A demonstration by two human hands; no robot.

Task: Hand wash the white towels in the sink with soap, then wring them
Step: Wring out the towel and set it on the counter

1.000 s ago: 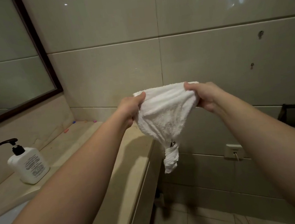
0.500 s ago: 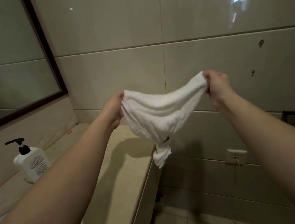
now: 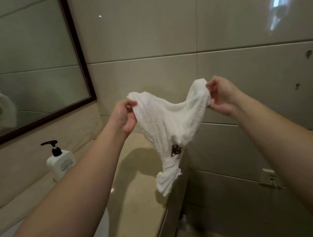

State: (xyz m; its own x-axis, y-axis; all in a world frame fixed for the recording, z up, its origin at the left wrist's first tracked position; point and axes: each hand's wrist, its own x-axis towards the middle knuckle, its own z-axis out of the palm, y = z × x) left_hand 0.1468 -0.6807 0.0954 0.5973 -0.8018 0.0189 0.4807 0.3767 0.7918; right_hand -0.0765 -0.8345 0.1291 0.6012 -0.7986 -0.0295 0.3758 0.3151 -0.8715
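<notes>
White towel (image 3: pixel 166 121): small terry cloth, crumpled and twisted, held in the air above the right end of the counter (image 3: pixel 134 208), touching no surface. Its two upper corners are raised with the top edge sagging between them; the body narrows downward to a bunched, twisted tail. A small dark mark shows low on the cloth.

Walls: large glossy beige tiles (image 3: pixel 142 32), light reflections upper right | Mirror (image 3: pixel 19 65): dark-framed, left wall | Countertop (image 3: pixel 138 208): beige stone, below mirror | Wall outlet (image 3: pixel 269 178): lower right, cord attached | Floor: tiled, dim
</notes>
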